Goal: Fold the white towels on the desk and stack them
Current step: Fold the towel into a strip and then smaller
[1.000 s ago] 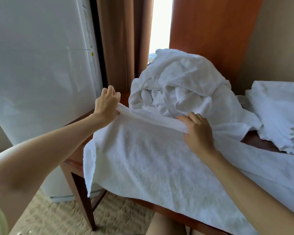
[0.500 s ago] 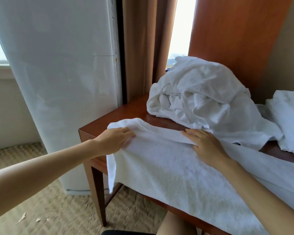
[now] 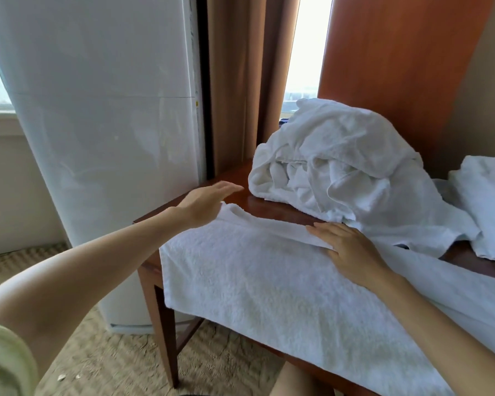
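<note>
A white towel point(image 3: 257, 281) lies spread over the near edge of the wooden desk point(image 3: 272, 208), its front part hanging over the side. My right hand point(image 3: 346, 247) rests flat on the towel's folded far edge, fingers straight. My left hand point(image 3: 206, 204) hovers with straight fingers just above the towel's left far corner, holding nothing. Behind them a crumpled heap of white towels point(image 3: 340, 167) sits on the desk. More white towels point(image 3: 486, 201) lie at the right edge of view.
A tall white appliance point(image 3: 103, 138) stands close to the desk's left side. Brown curtains point(image 3: 240, 81) and a wooden panel point(image 3: 392, 67) rise behind the desk. Beige carpet point(image 3: 112, 364) lies below, and the desk leg point(image 3: 163, 332) stands near my left arm.
Both hands laid the towel's gripped far edge down on the desk. My left hand then let go and lifted off the corner; my right hand flattened on the fold.
</note>
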{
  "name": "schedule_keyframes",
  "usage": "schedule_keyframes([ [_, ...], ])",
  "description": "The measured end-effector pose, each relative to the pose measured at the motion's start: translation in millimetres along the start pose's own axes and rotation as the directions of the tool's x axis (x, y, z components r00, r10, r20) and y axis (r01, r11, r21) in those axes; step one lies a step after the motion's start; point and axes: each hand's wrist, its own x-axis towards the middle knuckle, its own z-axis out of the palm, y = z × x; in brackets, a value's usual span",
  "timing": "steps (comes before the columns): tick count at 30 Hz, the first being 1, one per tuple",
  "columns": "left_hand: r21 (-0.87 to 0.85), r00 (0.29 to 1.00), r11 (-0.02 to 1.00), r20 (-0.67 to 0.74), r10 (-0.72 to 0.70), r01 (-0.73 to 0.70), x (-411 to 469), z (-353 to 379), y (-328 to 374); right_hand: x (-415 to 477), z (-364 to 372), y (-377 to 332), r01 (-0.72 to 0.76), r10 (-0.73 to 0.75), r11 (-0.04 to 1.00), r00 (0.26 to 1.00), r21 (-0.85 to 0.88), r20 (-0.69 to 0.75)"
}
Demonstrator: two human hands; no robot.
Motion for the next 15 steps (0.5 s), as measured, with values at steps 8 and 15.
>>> schedule_keyframes([
  [8,0.583,0.972,0.791,0.227,0.062,-0.187,26,0,14,-3,-3,-1,0.006,-0.006,0.999,1.0,0.038,0.008],
  [15,0.579,0.97,0.786,-0.035,-0.239,0.214,-3,-5,-10,-4,-5,-2,0.047,-0.047,0.999,0.999,-0.017,0.008],
])
